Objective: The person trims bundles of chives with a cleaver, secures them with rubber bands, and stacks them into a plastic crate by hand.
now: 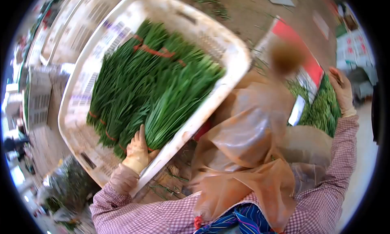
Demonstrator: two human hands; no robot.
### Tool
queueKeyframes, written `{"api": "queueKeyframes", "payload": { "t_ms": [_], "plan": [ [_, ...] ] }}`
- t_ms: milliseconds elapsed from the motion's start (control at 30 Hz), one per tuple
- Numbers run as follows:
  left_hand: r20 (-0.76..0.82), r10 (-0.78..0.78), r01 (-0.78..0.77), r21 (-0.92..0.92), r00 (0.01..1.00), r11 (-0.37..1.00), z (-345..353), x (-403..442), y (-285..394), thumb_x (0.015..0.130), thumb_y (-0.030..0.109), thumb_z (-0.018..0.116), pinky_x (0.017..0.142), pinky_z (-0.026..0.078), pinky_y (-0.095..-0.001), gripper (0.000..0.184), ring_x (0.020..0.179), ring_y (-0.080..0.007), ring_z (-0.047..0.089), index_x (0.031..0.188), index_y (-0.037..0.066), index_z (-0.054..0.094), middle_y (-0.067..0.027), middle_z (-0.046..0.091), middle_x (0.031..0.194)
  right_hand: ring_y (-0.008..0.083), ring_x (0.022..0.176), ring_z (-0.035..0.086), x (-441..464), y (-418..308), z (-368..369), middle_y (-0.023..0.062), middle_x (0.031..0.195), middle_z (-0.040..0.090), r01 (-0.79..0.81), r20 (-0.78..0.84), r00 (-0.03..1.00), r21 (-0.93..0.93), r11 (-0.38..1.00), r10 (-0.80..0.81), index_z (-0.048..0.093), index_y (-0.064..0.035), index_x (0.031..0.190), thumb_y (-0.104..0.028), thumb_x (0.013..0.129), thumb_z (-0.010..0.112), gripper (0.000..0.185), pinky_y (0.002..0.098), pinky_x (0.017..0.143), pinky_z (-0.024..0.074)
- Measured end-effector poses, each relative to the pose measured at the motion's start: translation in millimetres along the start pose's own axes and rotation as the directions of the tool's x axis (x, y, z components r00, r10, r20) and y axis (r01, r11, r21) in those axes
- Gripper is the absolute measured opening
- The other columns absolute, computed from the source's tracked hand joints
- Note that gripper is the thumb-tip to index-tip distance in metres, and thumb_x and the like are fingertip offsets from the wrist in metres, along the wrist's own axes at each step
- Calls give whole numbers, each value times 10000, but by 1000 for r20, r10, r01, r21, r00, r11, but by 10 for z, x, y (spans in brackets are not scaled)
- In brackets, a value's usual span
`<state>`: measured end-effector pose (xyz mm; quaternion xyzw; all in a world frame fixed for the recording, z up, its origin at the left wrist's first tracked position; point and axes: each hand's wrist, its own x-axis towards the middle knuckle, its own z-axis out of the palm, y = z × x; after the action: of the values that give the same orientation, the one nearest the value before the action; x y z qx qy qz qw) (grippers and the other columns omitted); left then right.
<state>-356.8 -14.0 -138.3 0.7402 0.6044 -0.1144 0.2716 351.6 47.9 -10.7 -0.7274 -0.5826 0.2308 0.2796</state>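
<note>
A white plastic crate (239,57) is tilted in front of me. Inside lie several bundles of green chives (126,77) tied with red bands. At the crate's near side, my left hand (137,152), in a pale glove, grips the tied end of a lighter green bundle (176,108) between thumb and fingers. Far to the right is my right hand (343,90), also gloved. Its fingers are stretched out beside a heap of loose chives (325,110), and I see nothing held in it.
A brown plastic apron (243,132) covers my lap. Beyond my knees lies a red and white sheet (294,45); in front of it is a blurred brown round thing (286,57). More white crates (38,98) and a plastic bag of greens (67,189) stand at left.
</note>
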Motion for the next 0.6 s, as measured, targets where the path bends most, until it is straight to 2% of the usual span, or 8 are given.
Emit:
{"api": "queueKeyframes", "payload": {
  "t_ms": [133,300,333,367,433,467,500,600],
  "plan": [
    [-53,180,-184,-101,982,978,18,689,429,712,365,743,915,456,-449,1009,1110,-421,512,1448,-33,180,-263,431,1320,200,980,583,-1911,704,-1145,103,1090,626,-477,-420,837,-244,844,351,581,-16,1205,-178,907,613,341,319,867,457],
    [-82,284,-289,-61,955,955,-207,1055,1207,762,326,708,931,452,-426,874,1110,-382,525,1421,-23,252,-242,460,1313,279,759,609,-3906,1488,-1307,138,891,642,-737,-802,584,-456,499,130,612,-21,1090,-213,888,590,279,374,673,504],
    [-92,294,-299,-47,951,953,-270,1064,1329,772,318,701,934,452,-421,847,1110,-375,527,1416,-21,266,-238,466,1312,295,715,615,-4179,1703,-1264,145,851,646,-783,-852,501,-371,498,153,618,-23,1068,-220,884,585,271,385,634,513],
    [-96,303,-307,-26,948,951,-319,1191,1507,783,310,693,937,451,-416,820,1110,-367,530,1410,-19,281,-233,472,1310,271,685,616,-4482,1939,-1207,129,825,649,-833,-903,282,-63,550,323,624,-25,1055,-191,876,588,247,369,596,509],
    [-111,312,-313,11,943,950,-413,1158,1808,803,294,679,943,450,-407,767,1110,-351,535,1400,-15,309,-225,483,1307,222,624,620,-5145,2190,-1081,96,773,656,-672,-749,-89,531,515,657,638,-29,1030,-133,859,594,205,337,520,499],
    [-122,314,-314,24,941,949,-472,1167,1950,813,286,672,946,449,-402,741,1110,-344,537,1394,-13,324,-221,489,1306,210,608,620,-5338,2280,-1024,88,760,657,-581,-663,-167,664,470,730,641,-30,1024,-118,855,596,196,329,501,497],
    [-134,313,-310,45,940,950,-534,1157,2088,823,278,665,949,448,-397,715,1110,-336,540,1389,-11,338,-216,495,1304,197,593,621,-5483,2310,-963,80,747,659,-474,-564,-242,779,411,789,645,-32,1018,-104,850,597,188,320,482,494],
    [-175,305,-292,97,936,952,-757,1057,2455,854,255,644,959,446,-383,637,1110,-313,548,1373,-5,381,-204,512,1300,242,896,637,-5197,2314,-614,108,1037,665,-855,-579,-112,471,219,808,612,-16,1149,-188,792,699,406,346,784,510]
  ]
}}
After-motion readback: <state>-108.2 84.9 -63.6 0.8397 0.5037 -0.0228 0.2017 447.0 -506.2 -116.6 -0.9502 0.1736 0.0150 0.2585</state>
